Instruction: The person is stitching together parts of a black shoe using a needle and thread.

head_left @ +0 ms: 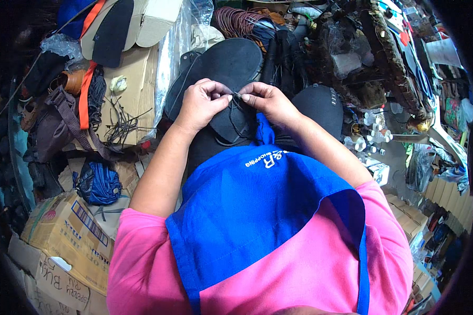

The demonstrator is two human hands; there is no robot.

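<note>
Over my lap, my left hand (204,104) and my right hand (269,103) are close together, each pinching a thin black cord (232,116) between thumb and fingertips. Part of the cord hangs in a loop below the fingers, against a dark surface. Just beyond my fingers is a large black sole-shaped piece (234,59) with a rounded far end. My fingers cover the part of the cord between them, so I cannot tell whether it is knotted. A blue apron (247,194) lies across my front.
At the left, thin black cords (123,123) lie on cardboard (142,89), above a blue bag (97,184) and a cardboard box (71,236). Coiled brown cords (239,23) are at the back. Several small bottles (376,134) stand at the right.
</note>
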